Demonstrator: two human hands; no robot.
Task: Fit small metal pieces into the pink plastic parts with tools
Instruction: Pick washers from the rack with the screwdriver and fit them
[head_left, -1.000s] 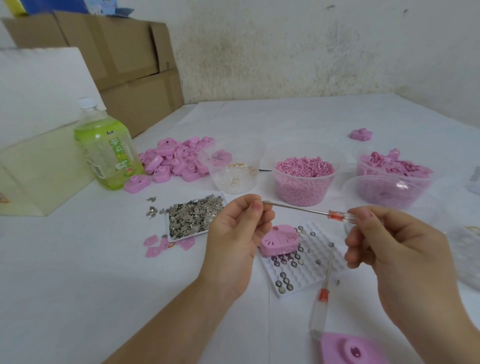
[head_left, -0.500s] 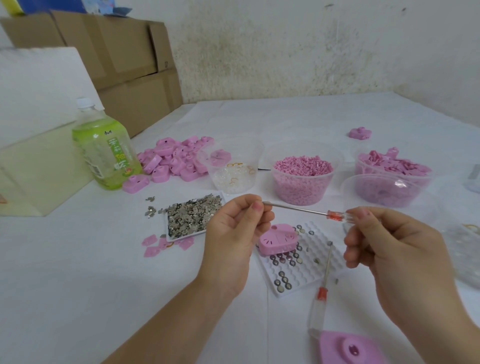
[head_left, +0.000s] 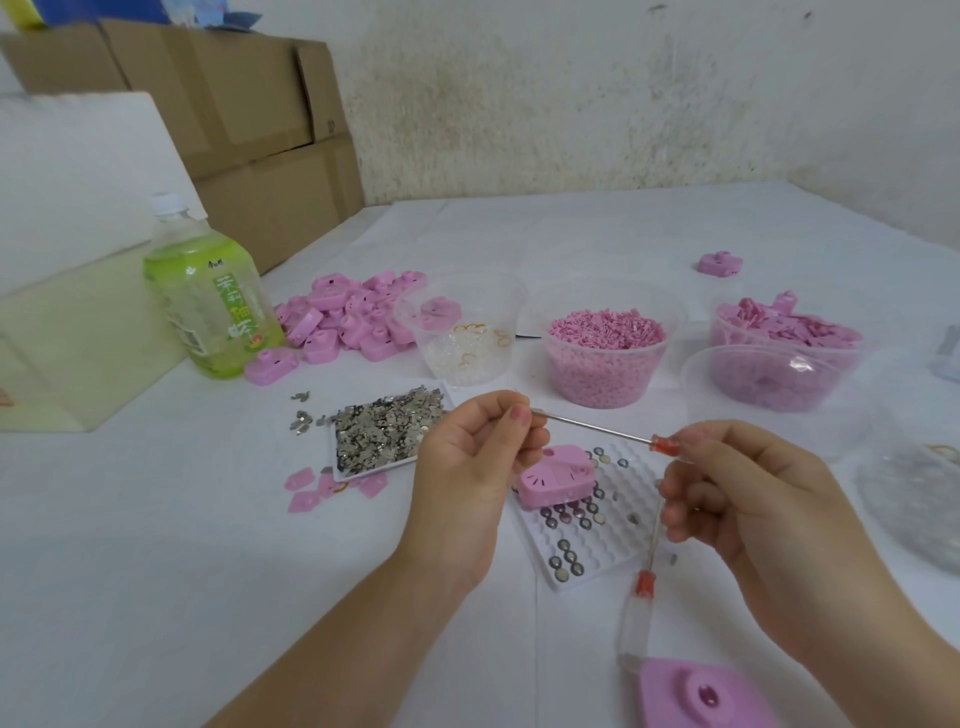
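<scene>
Hardly anything is moving: my left hand (head_left: 467, 467) is pinching the screwdriver (head_left: 592, 427) tip, right hand (head_left: 753, 509) gripping its handle. I'm judging it light, stiff. Meanwhile the pink part (head_left: 558, 475) is lying on the far corner of the tray (head_left: 618, 535).

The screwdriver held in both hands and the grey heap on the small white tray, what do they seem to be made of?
The screwdriver: its thin shaft looks like bare polished metal, grey with a bright glint; the collar is translucent red, likely plastic. The grey heap: probably thin stamped metal, since the small flat pieces are silvery and sparkle.
</scene>
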